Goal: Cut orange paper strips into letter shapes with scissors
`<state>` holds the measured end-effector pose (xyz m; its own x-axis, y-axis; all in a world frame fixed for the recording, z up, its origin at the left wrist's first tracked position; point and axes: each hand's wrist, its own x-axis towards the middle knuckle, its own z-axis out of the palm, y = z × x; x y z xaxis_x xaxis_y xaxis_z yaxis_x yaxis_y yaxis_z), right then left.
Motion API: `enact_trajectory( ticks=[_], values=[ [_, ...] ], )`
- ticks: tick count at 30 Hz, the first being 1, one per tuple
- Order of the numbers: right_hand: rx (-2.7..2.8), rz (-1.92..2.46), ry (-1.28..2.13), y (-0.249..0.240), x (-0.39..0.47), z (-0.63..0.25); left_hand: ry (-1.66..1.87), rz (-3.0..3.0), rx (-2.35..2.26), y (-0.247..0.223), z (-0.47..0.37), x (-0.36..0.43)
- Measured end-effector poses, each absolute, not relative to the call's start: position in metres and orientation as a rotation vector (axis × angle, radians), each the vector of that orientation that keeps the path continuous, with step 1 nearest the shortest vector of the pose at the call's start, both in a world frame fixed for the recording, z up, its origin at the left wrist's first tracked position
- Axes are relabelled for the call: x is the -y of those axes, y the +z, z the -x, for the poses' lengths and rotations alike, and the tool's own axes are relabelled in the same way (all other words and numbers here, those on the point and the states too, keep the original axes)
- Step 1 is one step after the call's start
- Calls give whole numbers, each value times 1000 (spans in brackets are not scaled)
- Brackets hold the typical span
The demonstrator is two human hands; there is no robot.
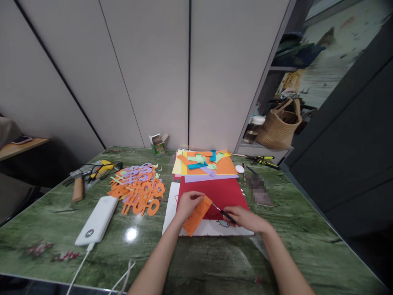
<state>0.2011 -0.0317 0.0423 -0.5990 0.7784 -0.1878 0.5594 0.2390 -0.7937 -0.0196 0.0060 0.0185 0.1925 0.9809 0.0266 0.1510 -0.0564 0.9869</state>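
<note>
My left hand (190,205) pinches a folded strip of orange paper (196,216) at its upper end, thumb and fingers closed on it. The paper is tilted, its lower end hanging toward me. In my right hand (245,218) is a pair of black-handled scissors (226,215), fingers wrapped round the handles. Their slim metal blades point up and left, with the tips at the paper's upper right edge. Beneath both hands lies a red sheet (211,188) on top of a white sheet (170,213) that has some drawing on it.
Orange, purple and green paper cut-outs (141,188) are heaped at left, near a white power bank (98,221) with a cable. Coloured sheets (227,164) bearing paper scraps lie behind the red sheet. A small green box (158,147) and black-yellow pliers (264,160) stand farther back.
</note>
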Motion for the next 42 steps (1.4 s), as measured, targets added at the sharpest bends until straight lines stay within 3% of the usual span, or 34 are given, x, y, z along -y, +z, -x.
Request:
enact_trajectory(
  ticks=[15, 24, 36, 42],
  values=[
    [2324, 1241, 1171, 45, 31, -202, 1046, -1463, -1149, 13, 20, -8],
    [2038, 1272, 1646, 32, 30, -198, 1061, -1254, -1092, 17, 20, -6],
    [1827, 1037, 1829, 33, 33, -186, 1121, -874, -915, 23, 20, -1],
    [1791, 1035, 1747, 27, 33, -172, 1184, -991, -961, 18, 13, 0]
  ],
)
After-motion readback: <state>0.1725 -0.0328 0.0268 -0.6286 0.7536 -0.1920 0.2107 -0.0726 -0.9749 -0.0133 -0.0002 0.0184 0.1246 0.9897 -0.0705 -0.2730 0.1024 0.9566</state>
